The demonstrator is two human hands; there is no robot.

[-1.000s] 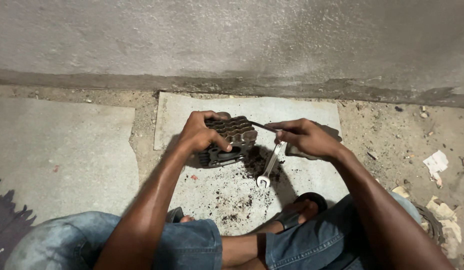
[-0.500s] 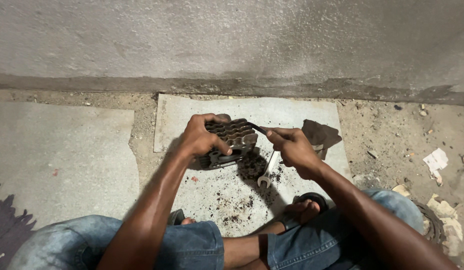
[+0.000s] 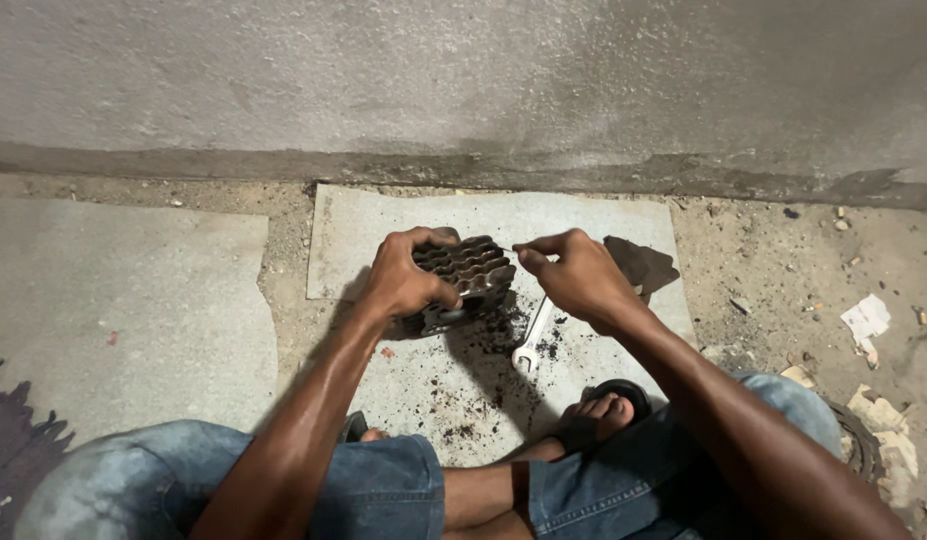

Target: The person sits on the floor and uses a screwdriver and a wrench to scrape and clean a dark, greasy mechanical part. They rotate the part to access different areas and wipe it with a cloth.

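Gripping a dark finned metal block (image 3: 464,280), left hand (image 3: 404,285) clamps its near side, fingers wrapped over the top, propping it on a grey slab (image 3: 384,230) on the floor. Right hand (image 3: 579,275): fingers pinched together on a thin pick, tip at the fins. Loose dark grit (image 3: 464,400) lies scraped out below; fins look dirty yet. Wrench (image 3: 532,345) rests beside, untouched.

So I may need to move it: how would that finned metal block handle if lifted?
The finned metal block looks solid, so probably heavy and rigid. Its grimy ridges may feel gritty rather than slippery. The left hand props it tilted, so it might drop flat if released.
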